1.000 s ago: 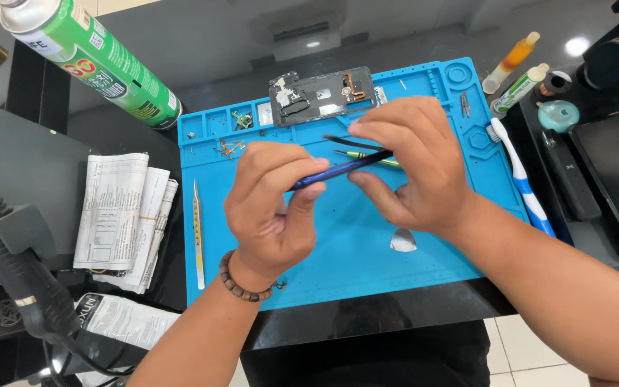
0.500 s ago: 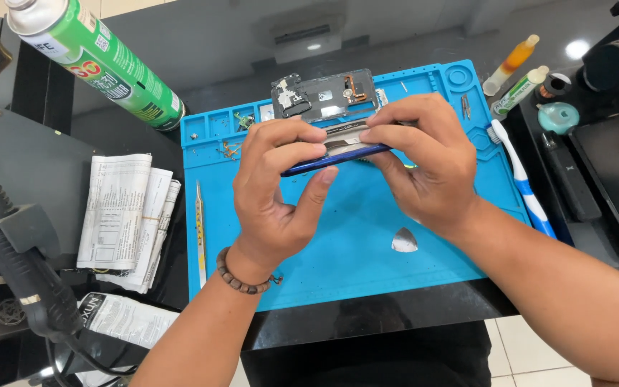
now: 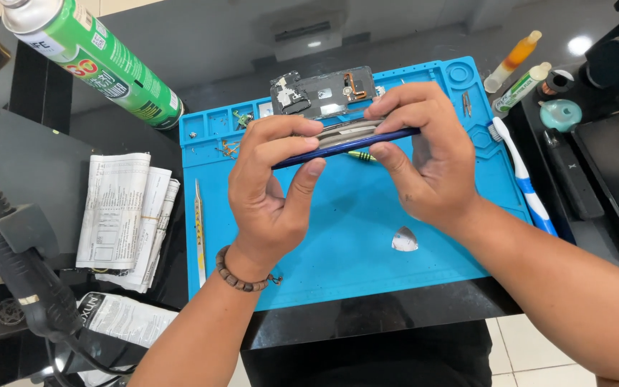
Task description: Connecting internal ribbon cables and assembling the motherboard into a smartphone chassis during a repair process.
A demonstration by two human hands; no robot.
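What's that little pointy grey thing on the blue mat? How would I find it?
Look at the blue mat on the black table. Under the right hand, near the mat's front edge, lies a small pick. It is the only grey, rounded triangle there, lying alone, unlike the long thin tweezers at the left.

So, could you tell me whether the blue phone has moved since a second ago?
Yes. The blue phone has risen toward the far edge of the blue mat, closer to the circuit board.

Bright overhead light glares off the glossy black table (image 3: 202,50); sharp centre, wide-angle stretch at edges.
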